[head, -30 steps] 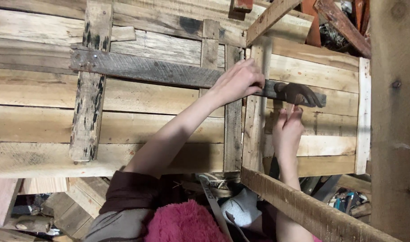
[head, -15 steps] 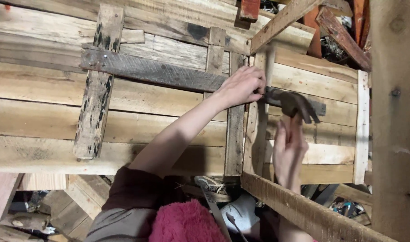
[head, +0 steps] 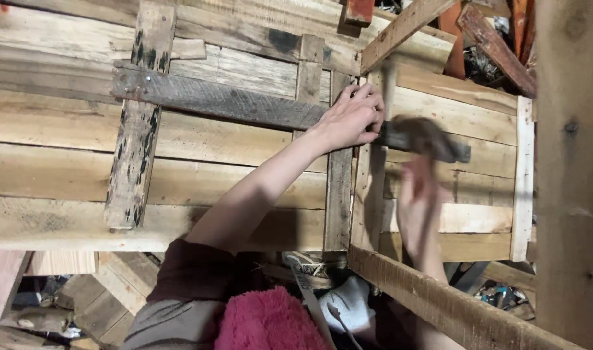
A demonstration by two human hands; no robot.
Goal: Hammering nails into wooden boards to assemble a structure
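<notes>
Grey plank lying crosswise, near-horizontal

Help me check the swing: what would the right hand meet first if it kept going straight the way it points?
Probably the dark crosswise board. The right hand holds a blurred hammer whose head points up at it, beside the left hand. Depth is unclear.

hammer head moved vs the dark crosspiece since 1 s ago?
Yes. The hammer head has come up, now blurred across the dark crosspiece beside the left hand.
</notes>
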